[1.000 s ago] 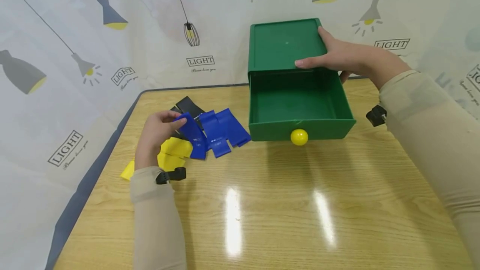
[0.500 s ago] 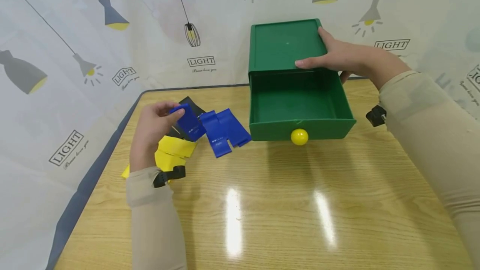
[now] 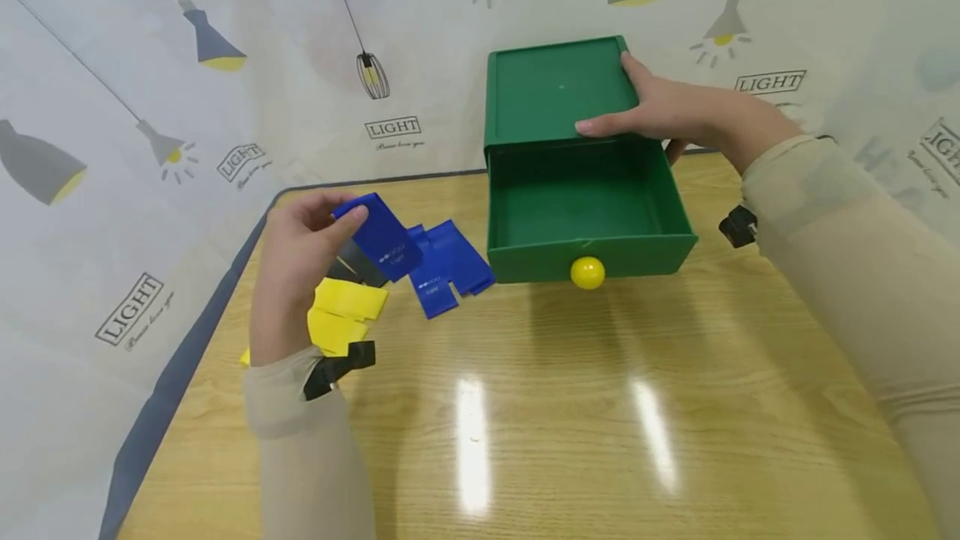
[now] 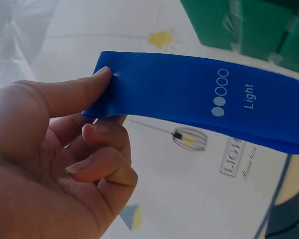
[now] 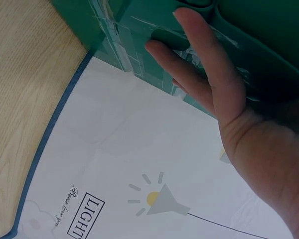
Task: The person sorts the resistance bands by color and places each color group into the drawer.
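My left hand [image 3: 296, 261] pinches one end of a blue resistance band [image 3: 384, 244] between thumb and fingers. The band slants down to the right and is printed "Light" with a row of dots, clear on the band [image 4: 189, 89] in the left wrist view. My right hand [image 3: 660, 111] rests on the right of a green drawer box [image 3: 558, 94], thumb on its top and fingers along its side. In the right wrist view the fingers of that hand [image 5: 214, 84] lie fairly straight against the green wall. The pulled-out drawer [image 3: 540, 263] has a yellow knob [image 3: 587, 272] and a bare floor.
More blue bands [image 3: 453, 261] lie left of the drawer. Black bands [image 3: 360, 265] and yellow bands [image 3: 341, 315] lie partly behind my left hand on the wooden table [image 3: 555, 415]. A lamp-printed sheet [image 3: 420, 65] rises behind the table.
My left hand has lifted the blue resistance band up off the pile, a little toward the back. My right hand keeps its place on the drawer box; the head view has shifted slightly.
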A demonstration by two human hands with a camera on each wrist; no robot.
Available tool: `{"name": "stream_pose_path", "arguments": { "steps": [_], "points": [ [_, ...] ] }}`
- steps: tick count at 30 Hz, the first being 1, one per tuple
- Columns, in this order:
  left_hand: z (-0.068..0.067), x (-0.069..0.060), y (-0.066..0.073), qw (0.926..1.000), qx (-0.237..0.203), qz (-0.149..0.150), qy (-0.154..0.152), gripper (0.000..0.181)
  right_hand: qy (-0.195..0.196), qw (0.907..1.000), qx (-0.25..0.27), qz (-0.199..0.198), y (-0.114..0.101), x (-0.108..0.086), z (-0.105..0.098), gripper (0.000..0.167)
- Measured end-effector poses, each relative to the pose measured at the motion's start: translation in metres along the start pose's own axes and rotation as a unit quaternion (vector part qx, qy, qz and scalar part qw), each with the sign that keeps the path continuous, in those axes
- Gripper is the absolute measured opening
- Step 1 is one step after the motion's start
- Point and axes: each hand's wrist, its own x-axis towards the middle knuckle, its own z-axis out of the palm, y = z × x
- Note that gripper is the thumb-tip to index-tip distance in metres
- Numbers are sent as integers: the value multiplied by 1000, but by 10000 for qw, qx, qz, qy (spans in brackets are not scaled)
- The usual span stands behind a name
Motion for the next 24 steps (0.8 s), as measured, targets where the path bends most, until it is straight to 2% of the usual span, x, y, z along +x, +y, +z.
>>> {"name": "stream_pose_path", "arguments": {
  "steps": [6,10,13,19,24],
  "points": [
    [2,-16,31,9979,-218,612,49,24,-33,10000,9,17,-2,5,2,134],
    [2,-24,62,9924,-469,1140,52,17,-37,10000,-5,26,-1,8,2,134],
    [4,-27,89,9847,-853,1518,-104,13,-35,10000,13,62,1,9,2,134],
    [16,-32,138,9614,-1612,2052,-872,8,5,10000,53,63,1,11,-1,135],
    [39,-36,170,9462,-1810,2165,-1582,7,-27,10000,34,41,1,11,-1,135]
  ]
}}
